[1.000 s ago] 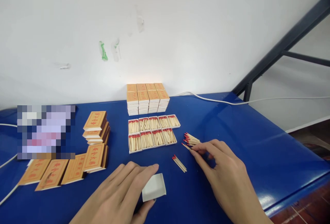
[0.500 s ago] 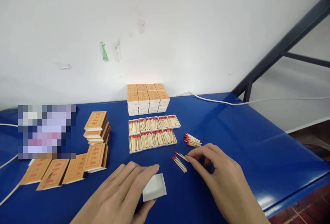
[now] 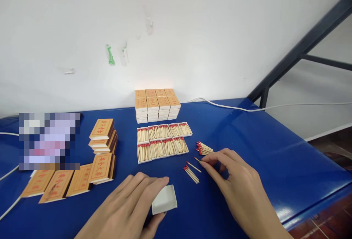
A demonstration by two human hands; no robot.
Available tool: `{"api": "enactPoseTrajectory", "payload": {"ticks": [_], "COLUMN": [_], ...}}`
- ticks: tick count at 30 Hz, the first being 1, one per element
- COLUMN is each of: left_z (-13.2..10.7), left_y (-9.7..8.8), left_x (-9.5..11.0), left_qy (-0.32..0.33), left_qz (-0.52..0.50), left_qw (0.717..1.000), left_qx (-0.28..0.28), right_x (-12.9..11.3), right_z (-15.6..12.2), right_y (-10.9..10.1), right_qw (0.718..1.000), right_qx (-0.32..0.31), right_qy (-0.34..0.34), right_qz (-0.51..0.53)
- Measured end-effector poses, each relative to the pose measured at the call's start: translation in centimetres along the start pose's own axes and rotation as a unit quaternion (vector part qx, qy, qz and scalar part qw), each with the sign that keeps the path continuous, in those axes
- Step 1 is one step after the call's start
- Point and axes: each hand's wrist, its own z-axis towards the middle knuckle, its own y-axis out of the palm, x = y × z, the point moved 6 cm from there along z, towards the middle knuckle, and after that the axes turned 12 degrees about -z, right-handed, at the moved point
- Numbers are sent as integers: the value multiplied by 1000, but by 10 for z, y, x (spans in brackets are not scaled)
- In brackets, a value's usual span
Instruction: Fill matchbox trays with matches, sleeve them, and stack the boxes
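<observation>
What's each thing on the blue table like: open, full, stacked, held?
Left hand: holding the small white tray.
Small white tray: open, nothing showing inside.
Right hand: pinching one match.
Nine match trays in two rows: open, filled.
Match pile: loose, unburnt.
Small match group: loose, side by side.
Match beside that group: loose.
Boxes at the back: stacked neatly.
Orange boxes, left: some stacked, some side by side; contents hidden.
</observation>
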Motion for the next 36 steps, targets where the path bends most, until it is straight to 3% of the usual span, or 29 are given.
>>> {"api": "enactPoseTrajectory", "payload": {"ticks": [5, 17, 24, 36], "left_z": [-2, -8, 4, -8], "left_y": [2, 4, -2, 5], "left_x": [-2, -4, 2, -6], "left_qy": [-8, -15, -1, -26], "left_qz": [1, -14, -9, -35], "left_qw": [1000, 999, 1000, 998], "left_qx": [-13, -32, -4, -34], "right_x": [-15, -26, -9, -31], "right_z": [-6, -13, -8, -12], "right_y": [4, 4, -3, 5], "right_qw": [999, 998, 999, 999], "right_qx": [10, -20, 48, -16], "right_qy": [-43, -33, -1, -25], "right_qz": [18, 58, -25, 45]}}
